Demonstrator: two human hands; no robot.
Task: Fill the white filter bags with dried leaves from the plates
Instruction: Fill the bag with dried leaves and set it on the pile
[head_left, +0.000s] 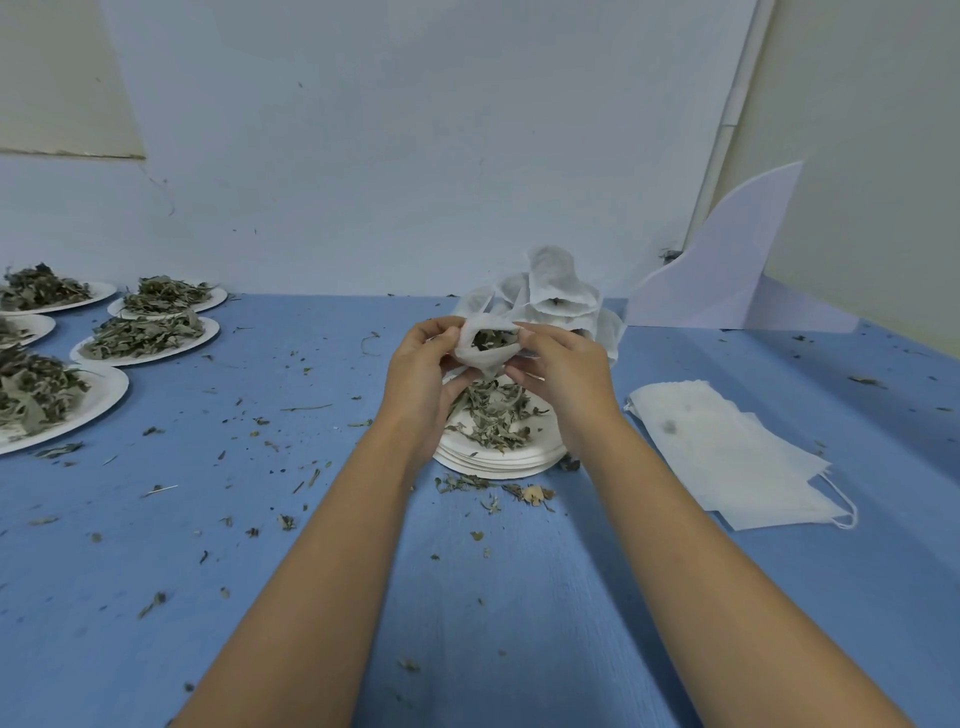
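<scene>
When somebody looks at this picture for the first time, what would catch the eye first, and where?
First the centre: the left hand and the right hand pinch open a white filter bag holding dried leaves, above a stack of plates. Behind it rises a pile of filled bags; heaped plates of leaves sit far left and flat empty bags at the right, on a blue table strewn with leaf crumbs.

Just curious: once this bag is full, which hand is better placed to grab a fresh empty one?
Probably the right hand: the stack of empty filter bags lies just beside that forearm.
</scene>
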